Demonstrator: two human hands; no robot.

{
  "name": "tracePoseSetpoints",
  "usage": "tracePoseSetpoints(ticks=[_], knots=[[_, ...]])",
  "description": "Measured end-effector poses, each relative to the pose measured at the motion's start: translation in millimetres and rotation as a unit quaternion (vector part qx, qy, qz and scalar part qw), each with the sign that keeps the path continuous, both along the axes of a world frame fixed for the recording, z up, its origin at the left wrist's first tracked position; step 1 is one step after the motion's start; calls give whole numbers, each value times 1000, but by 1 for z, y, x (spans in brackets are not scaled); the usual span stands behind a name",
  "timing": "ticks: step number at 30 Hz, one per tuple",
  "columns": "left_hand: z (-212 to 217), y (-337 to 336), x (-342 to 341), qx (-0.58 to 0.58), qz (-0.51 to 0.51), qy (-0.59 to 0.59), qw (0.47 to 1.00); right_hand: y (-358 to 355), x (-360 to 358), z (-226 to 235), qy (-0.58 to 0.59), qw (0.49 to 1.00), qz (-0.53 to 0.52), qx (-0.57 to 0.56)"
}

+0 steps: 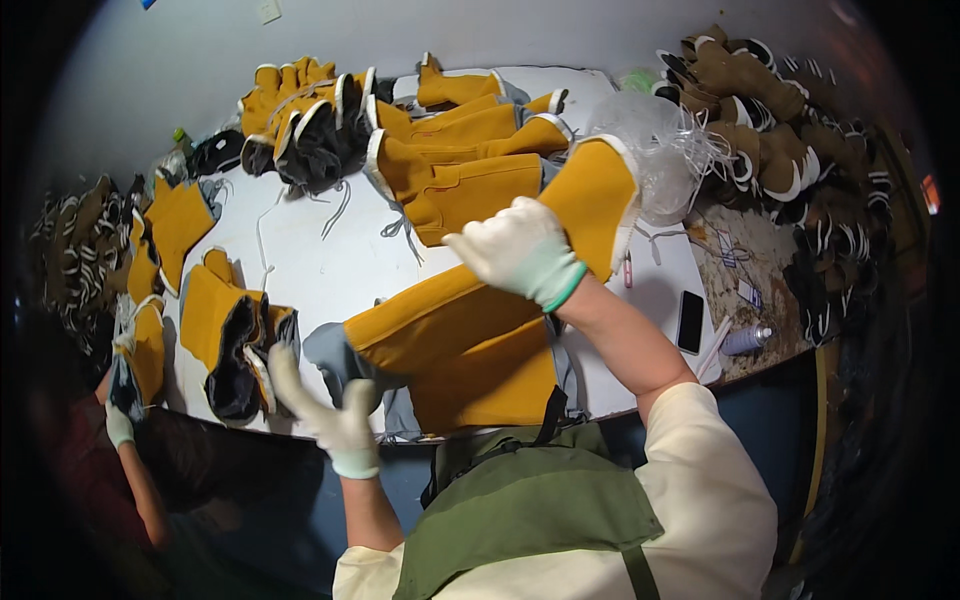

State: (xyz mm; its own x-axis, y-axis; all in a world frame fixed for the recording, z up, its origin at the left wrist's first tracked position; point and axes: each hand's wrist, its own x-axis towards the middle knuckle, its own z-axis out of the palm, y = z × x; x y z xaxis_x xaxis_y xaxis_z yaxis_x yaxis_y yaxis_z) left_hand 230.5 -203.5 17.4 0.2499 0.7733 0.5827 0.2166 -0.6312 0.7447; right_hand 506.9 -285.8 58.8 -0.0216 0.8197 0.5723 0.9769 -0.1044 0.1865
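My right hand (pixel 515 252), in a white glove with a green cuff, is closed on a mustard-yellow boot upper (pixel 430 315). The boot's white-edged foot part points up and right, while its shaft slants down and left to a grey lining at the open end. Gloved too, my left hand (pixel 328 415) is open, fingers spread, beside that grey end. Under the held piece, another yellow boot upper (pixel 485 375) lies at the table's near edge. Several more yellow boot uppers (pixel 480 190) lie side by side beyond my right hand.
A white table (pixel 300 240) carries bundled yellow uppers (pixel 300 110) at the back left and more (pixel 220 320) at left. Clear plastic bag (pixel 650 140), phone (pixel 690 322) and spray can (pixel 745 340) are at right, near piled brown uppers (pixel 780 140). A co-worker's gloved hand (pixel 120 425) works at far left.
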Motion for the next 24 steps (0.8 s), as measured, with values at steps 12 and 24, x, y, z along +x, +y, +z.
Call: tracePoseSetpoints(ticks=[12,24], knots=[[-15,50,58,59,-74,108,990,-19,-36,66,62,945,208,243],[-38,100,36,-282,-234,67,928,-50,-3,31,698,688,160,-112]])
